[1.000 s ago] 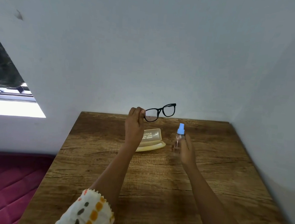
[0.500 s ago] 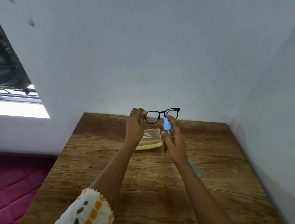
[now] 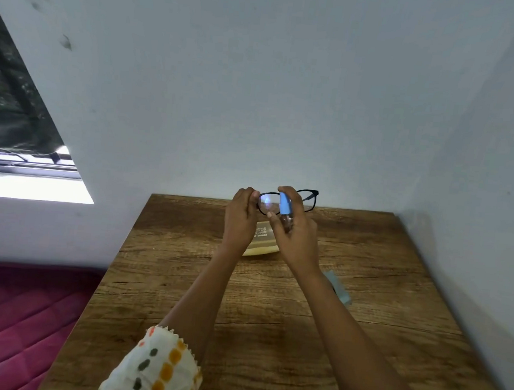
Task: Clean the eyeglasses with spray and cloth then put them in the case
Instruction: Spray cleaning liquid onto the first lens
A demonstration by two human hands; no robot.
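My left hand (image 3: pixel 240 221) pinches the left end of the black-framed eyeglasses (image 3: pixel 309 199), holding them up above the far part of the table. My right hand (image 3: pixel 297 238) grips a small clear spray bottle with a blue top (image 3: pixel 285 204), its nozzle close to the left lens, index finger on the top. The yellow glasses case (image 3: pixel 261 242) lies open on the table under both hands, mostly hidden by them. A pale blue cloth (image 3: pixel 337 287) lies on the table to the right, partly behind my right forearm.
The wooden table (image 3: pixel 268 335) stands in a corner, with pale walls behind it and along its right side. A dark red quilted mat (image 3: pixel 11 319) covers the floor left of the table. A window opening (image 3: pixel 20 155) is at the far left.
My right hand lifted the spray bottle from the table and brought it left and up to the left lens. The glasses stayed raised in my left hand. The view tilted slightly.
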